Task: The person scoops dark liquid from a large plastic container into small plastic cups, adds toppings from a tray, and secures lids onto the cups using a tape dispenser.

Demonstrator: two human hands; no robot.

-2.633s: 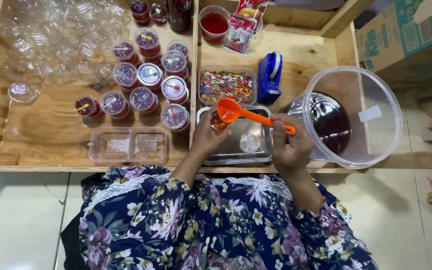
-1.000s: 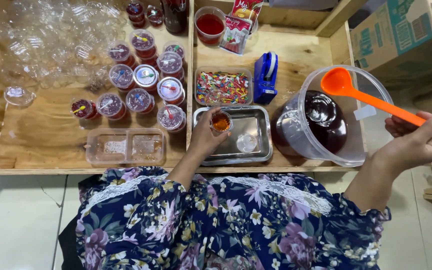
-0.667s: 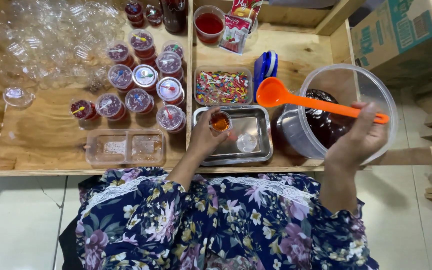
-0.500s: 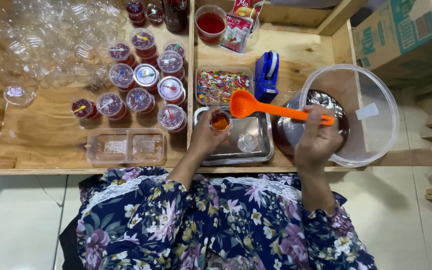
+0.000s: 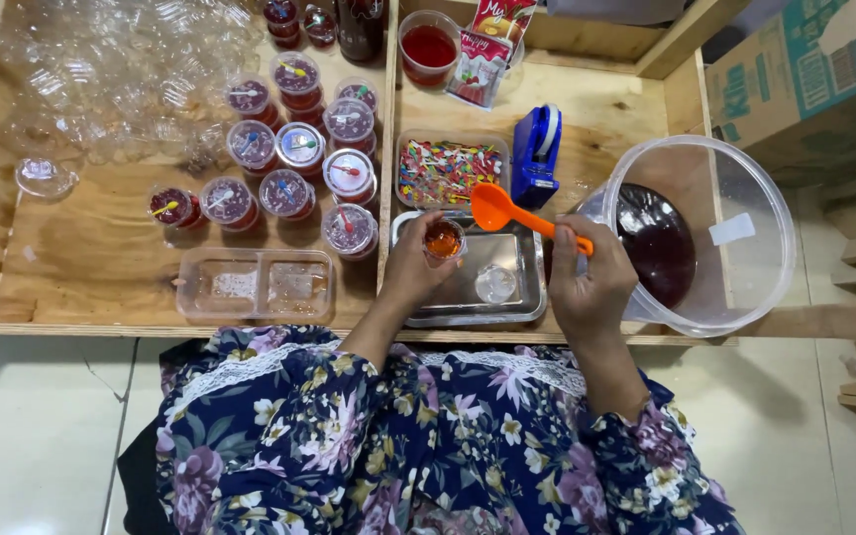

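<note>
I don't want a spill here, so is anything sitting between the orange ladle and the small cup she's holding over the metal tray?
Nothing visible. The orange ladle in the right hand hangs just right of the small cup held by the left hand, with only bare metal tray beneath the gap.

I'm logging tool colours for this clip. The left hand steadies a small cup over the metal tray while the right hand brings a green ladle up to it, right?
Not quite: the ladle is orange, not green, as the head view shows. The rest holds: the left hand steadies the small cup over the metal tray, and the right hand brings the ladle to it.
</note>
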